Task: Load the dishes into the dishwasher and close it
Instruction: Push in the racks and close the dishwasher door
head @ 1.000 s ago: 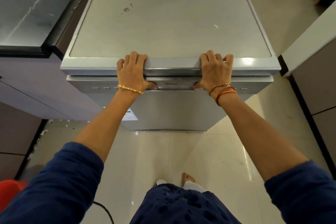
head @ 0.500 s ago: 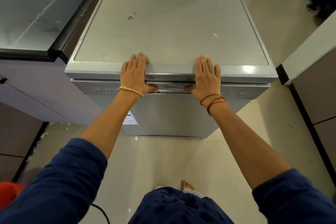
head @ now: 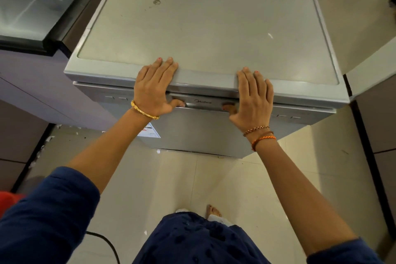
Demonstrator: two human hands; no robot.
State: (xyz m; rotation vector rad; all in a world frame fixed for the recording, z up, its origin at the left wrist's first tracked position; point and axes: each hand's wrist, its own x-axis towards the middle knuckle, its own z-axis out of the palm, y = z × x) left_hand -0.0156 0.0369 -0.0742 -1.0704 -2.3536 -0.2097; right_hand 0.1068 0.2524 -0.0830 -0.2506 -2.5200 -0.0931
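The silver-grey, box-shaped metal dishwasher [head: 205,28] stands on the pale tiled floor [head: 171,188] directly before the person, between a dark glossy countertop [head: 32,2] on the left and a light cabinet [head: 372,83] on the right. Its flat top carries a few dark smudges and a small white fleck. The door [head: 197,133] is shut flush under the top's front lip, with a recessed handle strip bearing a brand mark and faint control markings at either end; a white sticker [head: 150,132] sits on the door's upper left.

The left hand [head: 153,88] lies flat over the front edge of the top, fingers straight and close together on the top surface, thumb pressed to the handle strip below. The right hand [head: 252,96] lies the same way, fingers straight and slightly apart, thumb on the strip. A gold bangle [head: 144,110] circles the left wrist; beaded and orange thread bands [head: 260,135] circle the right.

A second ago the fingers of both hands were curled over the lip; half a second ago they had flattened, and they remain flat. The dishwasher fills more of the view than before and sits tilted in it, with the door closed throughout.
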